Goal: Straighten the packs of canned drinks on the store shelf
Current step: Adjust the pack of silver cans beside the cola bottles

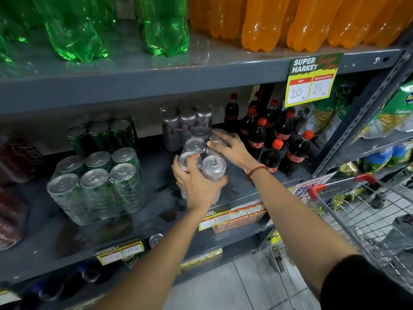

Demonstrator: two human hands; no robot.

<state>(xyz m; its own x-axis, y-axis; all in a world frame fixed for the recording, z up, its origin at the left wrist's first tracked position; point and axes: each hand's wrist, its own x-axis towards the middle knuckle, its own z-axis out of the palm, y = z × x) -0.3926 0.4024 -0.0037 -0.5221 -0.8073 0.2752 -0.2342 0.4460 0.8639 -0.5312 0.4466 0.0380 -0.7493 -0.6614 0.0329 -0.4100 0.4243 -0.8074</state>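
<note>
Both your hands are on the shrink-wrapped pack of silver cans [202, 161], mid grey metal shelf [156, 211], toward its front edge. Your left hand [197, 183] wraps the near end, fingers curled over the front-left can top and thumb round the right side, gripping the pack. Your right hand [230, 148] lies on the far right side of it, fingers spread and pressed over the can tops, grasping too. The pack sits angled, not square with the shelf edge; whether it's lifted or resting on the shelf, can't tell.

Behind it, a second pack of silver cans [186, 121] stands upright near the back. To the left, a green can pack [98, 184] sits just apart from your left hand, with another green can pack [102, 133] behind it. Red can packs [13, 182] at the far left, blurred. Right of your right hand, cola bottles [271, 135] with red caps, close to the wrist, which has a red thread bracelet [257, 170].

Upper shelf: green plastic bottles [89, 27] left, orange soda bottles [290, 21] right. A "SUPER MARKET" price tag [311, 80] reading 20 and 18 hangs off the upper shelf edge. A shopping cart [366, 211] with red handle ends is at lower right.
</note>
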